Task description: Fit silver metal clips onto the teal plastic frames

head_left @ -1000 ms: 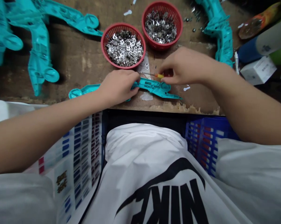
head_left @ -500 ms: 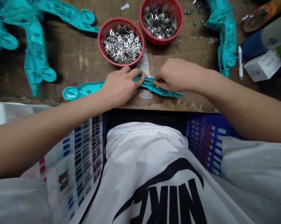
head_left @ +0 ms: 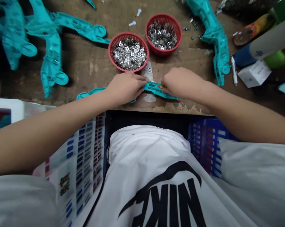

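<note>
A long teal plastic part (head_left: 154,89) lies along the near edge of the worn wooden table (head_left: 85,66). My left hand (head_left: 125,87) is closed over its middle and pins it down. My right hand (head_left: 180,83) is closed in a pinch on a small orange and yellow piece (head_left: 161,86), pressed against the teal part's right section. The two hands nearly touch. Just beyond them stand two red baskets (head_left: 129,54) (head_left: 163,34), both filled with small shiny metal pieces.
More teal plastic parts lie at the far left (head_left: 50,60) and far right (head_left: 215,41). A pen (head_left: 234,75), a white box (head_left: 254,74) and bottles sit at the right. A blue crate (head_left: 205,142) and a white one (head_left: 83,151) stand below the table edge.
My right hand came down from above the teal part onto it, bringing the small orange piece against the part. My left hand kept its hold. The view tilted slightly.
</note>
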`<state>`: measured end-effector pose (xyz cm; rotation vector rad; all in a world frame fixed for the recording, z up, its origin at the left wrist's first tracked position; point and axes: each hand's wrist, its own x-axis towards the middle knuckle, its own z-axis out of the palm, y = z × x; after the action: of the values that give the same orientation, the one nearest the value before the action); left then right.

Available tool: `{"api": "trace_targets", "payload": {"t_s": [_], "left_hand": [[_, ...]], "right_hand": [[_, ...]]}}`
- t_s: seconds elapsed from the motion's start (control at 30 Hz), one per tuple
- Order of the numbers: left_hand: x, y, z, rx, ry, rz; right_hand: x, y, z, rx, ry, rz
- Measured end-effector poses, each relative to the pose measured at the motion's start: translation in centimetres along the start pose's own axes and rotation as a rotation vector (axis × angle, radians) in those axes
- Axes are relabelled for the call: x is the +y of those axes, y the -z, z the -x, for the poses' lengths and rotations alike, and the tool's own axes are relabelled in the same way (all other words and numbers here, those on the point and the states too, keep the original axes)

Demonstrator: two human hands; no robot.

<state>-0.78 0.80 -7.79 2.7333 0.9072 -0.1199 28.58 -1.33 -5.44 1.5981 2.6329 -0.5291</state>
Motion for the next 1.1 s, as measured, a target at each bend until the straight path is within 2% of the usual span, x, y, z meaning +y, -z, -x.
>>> {"api": "trace_targets", "payload": {"t_s": [0.07,0.13,0.27,0.4,0.6,0.73,0.87,0.93,1.03,1.1], "left_hand": [[-0.1,-0.1,0.1,0.047,0.025,0.026],[-0.2,-0.3,0.3,0.075,0.035,0.049],[-0.1,-0.5,0.3,0.058,-0.004,0.069],[0.0,-0.5,0.2,0.020,0.018,0.014],[0.3,-0.2,0.4,0.008,0.048,0.032],[0.7,0.1,0.4,-0.034,0.068,-0.005],[0.9,0.0,0.6,0.003,0.036,-0.081],[0.9,-0.2,0.7,0.022,-0.018,-0.150],[1.2,0.0,0.7,-0.007,-0.083,-0.252],[1.6,0.4,0.6,-0.043,-0.077,-0.269]], "right_hand": [[1.8,1.3,-0.1,0.005,-0.011,0.006],[2.4,2.5,-0.2,0.039,-0.024,-0.047],[0.4,3.0,-0.5,0.182,-0.080,-0.293],[-2.0,2.2,-0.5,0.180,-0.084,-0.381],[-2.1,1.9,-0.3,0.140,-0.040,-0.290],[-2.6,2.1,-0.1,0.088,-0.064,-0.201],[-3.7,4.2,-0.1,0.071,-0.162,-0.117],[-3.5,4.9,-0.3,0.044,-0.233,-0.002],[-2.1,4.4,-0.9,-0.079,-0.333,0.194],[-1.0,3.5,-1.4,-0.140,-0.356,0.276]]}}
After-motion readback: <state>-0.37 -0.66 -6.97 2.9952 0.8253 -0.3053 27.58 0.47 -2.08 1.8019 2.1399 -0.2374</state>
